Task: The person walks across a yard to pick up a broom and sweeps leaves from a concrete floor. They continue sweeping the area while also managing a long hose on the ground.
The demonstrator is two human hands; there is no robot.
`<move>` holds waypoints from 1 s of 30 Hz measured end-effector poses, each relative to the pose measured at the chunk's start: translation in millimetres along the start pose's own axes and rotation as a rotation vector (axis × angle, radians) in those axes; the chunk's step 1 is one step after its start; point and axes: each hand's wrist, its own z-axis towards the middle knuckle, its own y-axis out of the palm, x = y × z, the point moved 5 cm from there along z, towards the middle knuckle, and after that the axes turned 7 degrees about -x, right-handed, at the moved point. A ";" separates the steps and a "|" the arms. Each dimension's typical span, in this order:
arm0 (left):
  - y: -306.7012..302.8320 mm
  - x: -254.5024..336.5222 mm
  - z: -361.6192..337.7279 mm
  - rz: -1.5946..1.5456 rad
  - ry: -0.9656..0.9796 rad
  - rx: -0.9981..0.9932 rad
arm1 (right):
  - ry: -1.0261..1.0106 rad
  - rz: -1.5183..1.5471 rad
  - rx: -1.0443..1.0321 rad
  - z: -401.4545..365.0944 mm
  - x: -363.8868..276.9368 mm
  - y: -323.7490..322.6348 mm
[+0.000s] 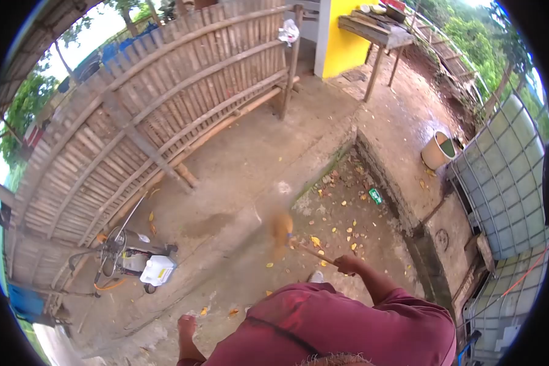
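Note:
My right hand (348,264) is closed around the stick handle of a broom (310,249). The tan broom head (280,230), smeared by motion, is low over the concrete floor, ahead of my shoe (316,277). Yellow fallen leaves (315,241) and small bits of litter lie about it. Off to the left of my body, my left hand (187,325) hangs over the floor. Its fingers look curled in, and nothing shows in them.
Along the left runs a bamboo fence (183,79), with a wheeled machine (137,259) standing near it. A shallow channel (424,262) borders the floor on the right. Beyond are a bucket (437,151), caged tanks (500,177) and a wooden table (366,30). A green packet (375,196) lies among leaves.

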 end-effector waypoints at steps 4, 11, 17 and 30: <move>133.1 65.9 -45.9 0.493 -0.001 -0.635 | 0.247 0.060 0.064 26.4 205.1 47.7; 262.2 255.4 3.1 0.737 0.220 -0.664 | 0.593 0.514 0.161 -44.2 308.7 51.9; 290.3 410.7 154.0 0.554 0.303 -0.565 | 0.734 0.866 0.138 -37.8 378.9 80.6; 583.3 832.1 259.4 1.085 0.730 -0.707 | 0.666 2.178 0.460 -84.1 235.5 -16.4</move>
